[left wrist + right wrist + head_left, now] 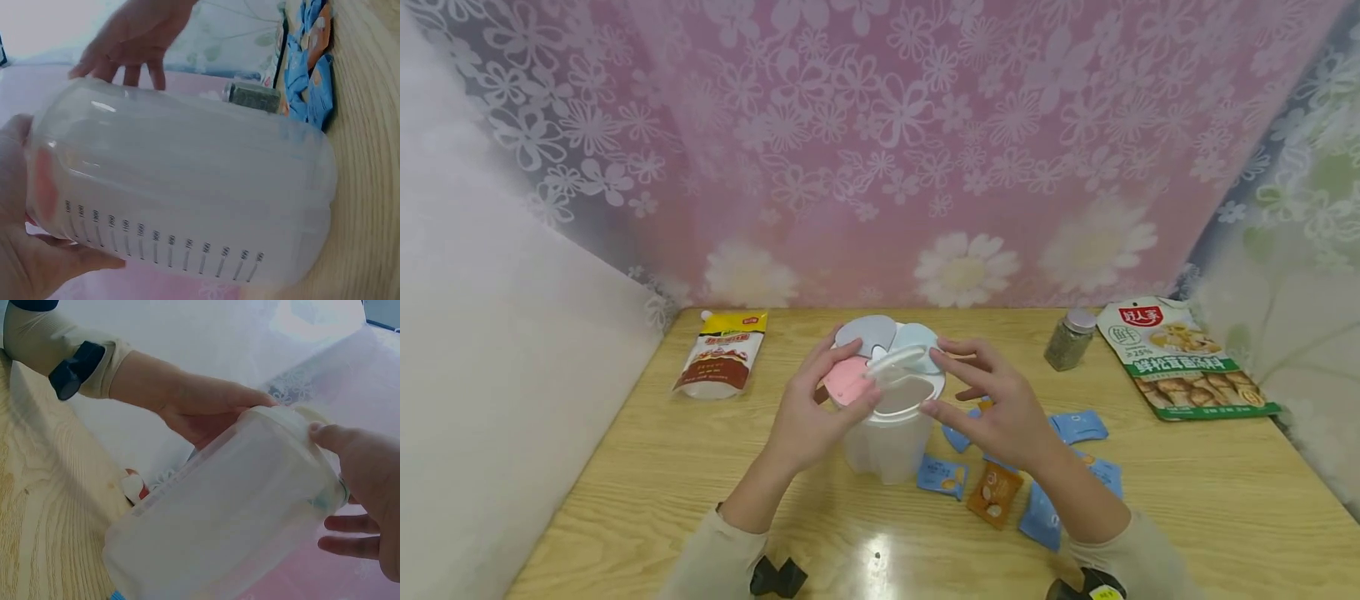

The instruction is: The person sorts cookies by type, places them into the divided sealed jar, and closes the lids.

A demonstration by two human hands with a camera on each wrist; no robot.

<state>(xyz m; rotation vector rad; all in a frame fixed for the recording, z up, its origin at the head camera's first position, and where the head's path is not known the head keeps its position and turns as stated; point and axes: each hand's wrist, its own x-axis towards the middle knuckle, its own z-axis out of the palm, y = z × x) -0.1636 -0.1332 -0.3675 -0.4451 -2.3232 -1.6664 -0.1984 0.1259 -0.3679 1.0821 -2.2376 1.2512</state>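
A translucent storage canister [886,450] stands upright on the table, with a scale of printed numbers down its side in the left wrist view. Its round lid carries a pink flap [847,381], a grey flap [876,333], a pale blue flap [917,346] and a white flap [897,360] tilted up over an opening. My left hand [812,408] grips the lid from the left, fingers behind and thumb near the front. From the right, my right hand [1000,400] holds the rim between thumb and fingers; in the right wrist view its lower fingers [353,544] stand off the canister.
Several blue packets [942,477] and orange packets [995,495] lie right of the canister, partly under my right forearm. Behind them stands a small jar [1070,342] beside a green and white pouch [1187,362]. A yellow and red pouch [721,357] is at the back left.
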